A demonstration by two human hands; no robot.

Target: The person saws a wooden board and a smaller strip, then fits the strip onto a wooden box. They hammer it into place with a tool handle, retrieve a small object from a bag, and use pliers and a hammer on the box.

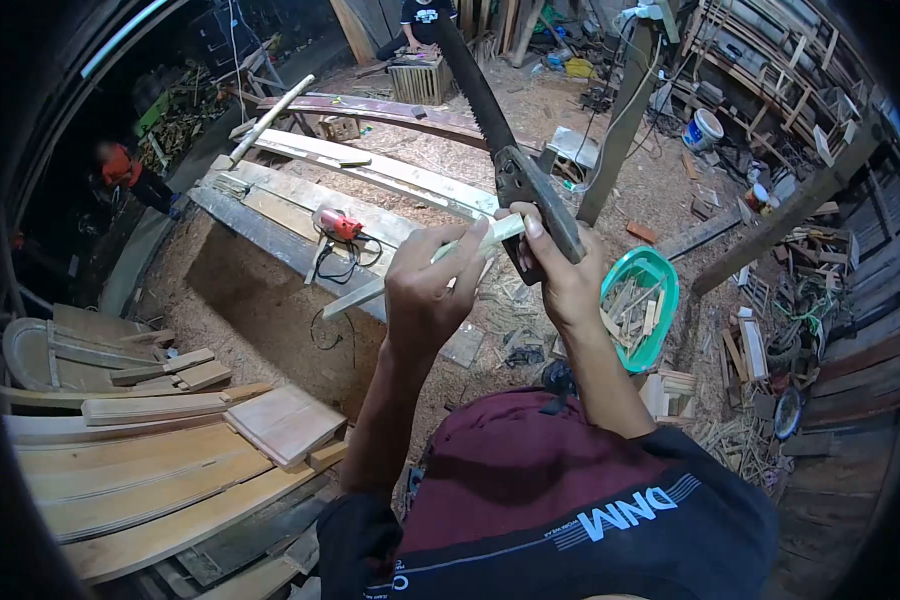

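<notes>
Through the head view I read both forearms raised in front of the torso, converging at chest height. The left hand (pixel 432 275) is bent at the wrist, knuckles toward the camera, fingers directed up and to the right. Its thumb and fingers are drawn narrow in a pinch on a wood strip (pixel 501 231). The right hand (pixel 568 262) comes in from the lower right, fingers curled around the handle of a hand saw (pixel 493 130); its thumb lies at the strip's far end.

Materials: the strip is pale, slender and straight-edged. The saw has a dark, flat, tapering blade with toothing along its left edge, and a black handle.

Orientation: the strip is located between the two hands, just beside the saw handle. I read its long axis as rising from lower left to upper right, crossing the saw's line. The blade points up and slightly left, away from the torso.

Surroundings: a red power tool (pixel 339 223) with a black cord rests on rough planks (pixel 270 228). A green plastic tub (pixel 668 290) containing wood offcuts stands on the shavings-covered floor (pixel 232 335).
</notes>
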